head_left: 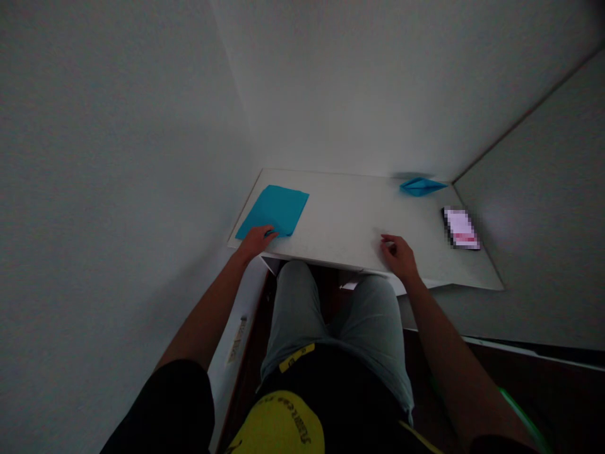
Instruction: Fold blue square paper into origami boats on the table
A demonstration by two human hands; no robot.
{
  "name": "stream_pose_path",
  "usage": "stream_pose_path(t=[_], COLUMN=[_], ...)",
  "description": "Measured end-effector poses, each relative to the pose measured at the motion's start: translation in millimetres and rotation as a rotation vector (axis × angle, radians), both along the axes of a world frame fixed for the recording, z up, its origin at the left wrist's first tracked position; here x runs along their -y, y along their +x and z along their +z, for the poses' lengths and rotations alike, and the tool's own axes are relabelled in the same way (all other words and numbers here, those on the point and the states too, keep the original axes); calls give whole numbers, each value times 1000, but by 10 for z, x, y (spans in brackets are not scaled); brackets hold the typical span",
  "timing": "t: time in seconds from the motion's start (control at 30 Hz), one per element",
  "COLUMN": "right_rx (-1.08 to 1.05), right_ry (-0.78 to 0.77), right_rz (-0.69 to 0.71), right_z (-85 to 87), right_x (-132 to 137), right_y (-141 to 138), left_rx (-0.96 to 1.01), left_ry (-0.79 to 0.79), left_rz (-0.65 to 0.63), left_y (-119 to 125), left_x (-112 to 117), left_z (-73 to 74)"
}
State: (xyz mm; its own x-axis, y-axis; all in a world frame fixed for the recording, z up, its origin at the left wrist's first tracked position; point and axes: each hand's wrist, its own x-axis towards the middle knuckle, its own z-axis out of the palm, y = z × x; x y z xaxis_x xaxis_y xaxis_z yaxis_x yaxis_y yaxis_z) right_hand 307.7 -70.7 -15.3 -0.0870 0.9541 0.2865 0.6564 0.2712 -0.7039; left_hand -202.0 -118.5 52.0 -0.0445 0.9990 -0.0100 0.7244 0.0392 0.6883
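Under left hand [258, 241], blue paper [276, 210] corner lies hidden.

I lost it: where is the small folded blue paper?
Head view: the small folded blue paper sits at the far right corner of the table, just beyond the phone.

Left hand [258, 241] sits on the near corner of the flat blue paper sheet [274, 211], fingers touching its edge, at the left end of the white worktop [350, 221]. Right hand [398, 255] rests loosely curled on the worktop's front edge, well apart from the sheet. A folded blue paper boat [420, 186] lies at the worktop's far right corner, with a phone [460, 228] just nearer.
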Motion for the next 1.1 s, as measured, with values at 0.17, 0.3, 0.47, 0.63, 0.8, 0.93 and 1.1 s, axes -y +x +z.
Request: stream_pose_path(t=[0.17, 0.3, 0.47, 0.63, 0.8, 0.93, 1.1], right_rx=[2, -22, -75, -120, -108, -256, -527], right_ry=[-17, -30, -51, 83, 251, 44, -144], right_rz=[10, 18, 20, 96, 310, 473, 298], right_z=[17, 24, 25, 371, 1064, 1326, 1049], right_x=[-12, -6, 8, 11, -78, -138, -190], right_y=[-18, -21, -39, -259, -526, -497, -288], left_rx=[-23, -79, -83, -124, -91, -78, 62], left_ry=[-26, -50, 83, 262, 379, 430, 591], left_rz=[24, 49, -50, -510, -863, -935, -596], left_y=[17, 45, 260, 937, 1810, 2208, 2123], left_x=[-49, -96, -177, -408, -678, -879, -1190], left_z=[114, 274, 699, 1427, 2059, 2270, 1849])
